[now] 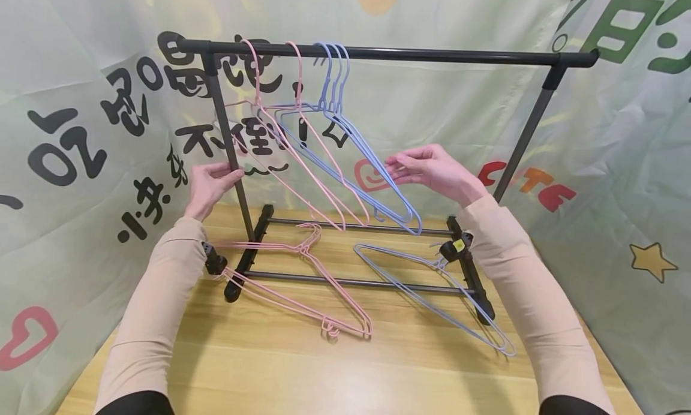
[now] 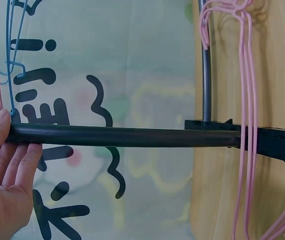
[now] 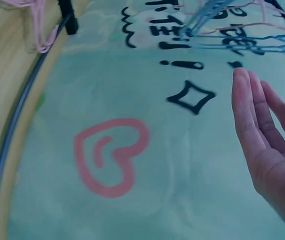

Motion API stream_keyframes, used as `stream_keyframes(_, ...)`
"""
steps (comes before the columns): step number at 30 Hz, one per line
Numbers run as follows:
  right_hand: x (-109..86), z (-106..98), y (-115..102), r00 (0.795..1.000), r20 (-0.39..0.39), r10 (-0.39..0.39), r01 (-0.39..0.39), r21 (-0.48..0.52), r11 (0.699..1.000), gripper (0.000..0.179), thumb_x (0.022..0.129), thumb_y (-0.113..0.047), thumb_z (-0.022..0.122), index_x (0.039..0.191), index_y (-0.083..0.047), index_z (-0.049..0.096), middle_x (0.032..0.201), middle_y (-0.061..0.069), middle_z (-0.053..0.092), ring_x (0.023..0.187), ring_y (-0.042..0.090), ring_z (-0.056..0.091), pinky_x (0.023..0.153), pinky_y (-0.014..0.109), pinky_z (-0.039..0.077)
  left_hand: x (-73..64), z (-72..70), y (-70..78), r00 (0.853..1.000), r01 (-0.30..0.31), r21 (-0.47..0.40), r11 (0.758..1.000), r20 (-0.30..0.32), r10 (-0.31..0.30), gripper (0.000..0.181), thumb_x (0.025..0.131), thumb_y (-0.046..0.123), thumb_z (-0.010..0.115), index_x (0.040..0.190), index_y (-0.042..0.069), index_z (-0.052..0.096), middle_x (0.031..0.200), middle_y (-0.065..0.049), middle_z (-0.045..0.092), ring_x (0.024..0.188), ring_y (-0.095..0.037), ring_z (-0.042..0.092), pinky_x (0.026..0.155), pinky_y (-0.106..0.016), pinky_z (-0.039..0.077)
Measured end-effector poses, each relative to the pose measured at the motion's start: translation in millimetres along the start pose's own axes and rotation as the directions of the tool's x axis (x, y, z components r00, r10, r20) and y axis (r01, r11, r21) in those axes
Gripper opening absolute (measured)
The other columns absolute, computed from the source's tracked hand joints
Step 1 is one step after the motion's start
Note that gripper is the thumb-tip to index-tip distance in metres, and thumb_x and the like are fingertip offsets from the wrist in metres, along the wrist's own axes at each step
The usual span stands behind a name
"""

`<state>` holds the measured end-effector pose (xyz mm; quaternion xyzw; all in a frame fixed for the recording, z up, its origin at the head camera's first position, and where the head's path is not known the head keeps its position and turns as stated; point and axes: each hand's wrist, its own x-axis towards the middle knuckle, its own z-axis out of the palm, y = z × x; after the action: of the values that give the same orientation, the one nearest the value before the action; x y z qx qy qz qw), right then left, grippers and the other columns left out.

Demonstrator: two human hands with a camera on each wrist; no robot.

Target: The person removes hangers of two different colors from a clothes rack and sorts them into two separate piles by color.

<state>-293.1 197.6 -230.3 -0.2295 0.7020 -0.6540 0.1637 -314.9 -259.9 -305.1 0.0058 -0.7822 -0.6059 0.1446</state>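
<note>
My left hand (image 1: 207,190) holds the left upright post (image 1: 237,187) of a black garment rack, thumb on one side and fingers on the other, as the left wrist view also shows. My right hand (image 1: 434,168) is in the air beside the blue hangers (image 1: 372,160), its fingers fairly straight and nothing in it. In the right wrist view those hangers lie beyond the fingertips (image 3: 240,75). Three blue hangers and two pink hangers (image 1: 302,136) hang from the rail (image 1: 432,54), grouped toward its left half.
Pink hangers (image 1: 337,283) lie on the wooden table (image 1: 302,379) across the rack's left foot. Blue hangers (image 1: 410,292) rest over the lower bars at the right. A printed cloth (image 1: 459,103) stands behind and at both sides.
</note>
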Motion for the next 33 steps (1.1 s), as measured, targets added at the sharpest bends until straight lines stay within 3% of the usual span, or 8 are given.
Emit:
stream_keyframes(6, 14.2, 16.7, -24.8, 1.0, 0.006, 0.012, -0.011, -0.105, 0.994, 0.035, 0.105, -0.011, 0.052, 0.133, 0.009, 0.059, 0.095, 0.0, 0.076, 0.087, 0.013, 0.071, 0.084, 0.024, 0.061, 0.6, -0.1, -1.3, 1.0, 0.002, 0.003, 1.0, 0.004, -0.002, 0.052, 0.09, 0.015, 0.076, 0.133, -0.008, 0.059, 0.076, 0.026, 0.067, 0.073, 0.012, 0.066, 0.074, -0.005, 0.056)
stream_keyframes(11, 21.0, 25.0, -32.0, 1.0, 0.011, -0.009, 0.009, -0.049, 0.999, 0.023, 0.101, -0.004, 0.056, 0.115, -0.004, 0.075, 0.089, 0.0, 0.076, 0.079, 0.01, 0.069, 0.08, 0.021, 0.061, 0.3, 0.6, -1.8, 1.0, -0.006, 0.012, 1.0, 0.006, 0.006, 0.05, 0.091, 0.015, 0.076, 0.132, -0.008, 0.06, 0.077, 0.024, 0.068, 0.073, 0.012, 0.066, 0.074, -0.005, 0.056)
stream_keyframes(15, 24.4, 28.1, -33.6, 0.999, 0.022, -0.028, 0.028, 0.007, 1.0, 0.023, 0.1, -0.001, 0.058, 0.101, -0.011, 0.079, 0.087, 0.0, 0.077, 0.076, 0.009, 0.07, 0.076, 0.02, 0.062, 0.7, 1.2, -1.2, 1.0, -0.009, 0.019, 1.0, 0.005, 0.009, 0.049, 0.092, 0.016, 0.074, 0.132, -0.008, 0.06, 0.08, 0.02, 0.071, 0.073, 0.011, 0.066, 0.074, -0.005, 0.056)
stream_keyframes(20, 26.5, 29.3, -34.4, 0.999, 0.033, -0.042, 0.04, 0.044, 0.998, 0.022, 0.098, 0.002, 0.059, 0.099, -0.009, 0.079, 0.088, 0.002, 0.078, 0.075, 0.01, 0.072, 0.074, 0.02, 0.062, 1.6, 1.1, -0.8, 1.0, -0.013, 0.022, 1.0, 0.005, 0.013, 0.049, 0.092, 0.017, 0.074, 0.131, -0.008, 0.061, 0.083, 0.015, 0.073, 0.073, 0.011, 0.066, 0.074, -0.005, 0.056)
stream_keyframes(27, 28.3, 30.0, -34.4, 0.998, 0.051, -0.042, 0.039, 0.051, 0.998, 0.024, 0.097, 0.004, 0.06, 0.097, -0.01, 0.079, 0.087, 0.002, 0.077, 0.074, 0.01, 0.071, 0.072, 0.02, 0.062, 0.6, 0.7, -0.4, 1.0, -0.021, 0.001, 1.0, 0.007, 0.021, 0.049, 0.091, 0.014, 0.075, 0.131, -0.01, 0.06, 0.076, 0.024, 0.068, 0.073, 0.011, 0.066, 0.074, -0.005, 0.056)
stream_keyframes(33, 30.3, 30.1, -34.4, 0.998, 0.013, -0.057, 0.057, -0.005, 0.998, 0.023, 0.098, 0.004, 0.059, 0.096, -0.008, 0.078, 0.081, 0.002, 0.076, 0.07, 0.011, 0.069, 0.069, 0.021, 0.06, 1.3, -0.1, -0.5, 1.0, -0.012, -0.006, 1.0, 0.012, 0.012, 0.05, 0.091, 0.014, 0.075, 0.132, -0.01, 0.06, 0.076, 0.024, 0.067, 0.073, 0.011, 0.066, 0.073, -0.005, 0.056)
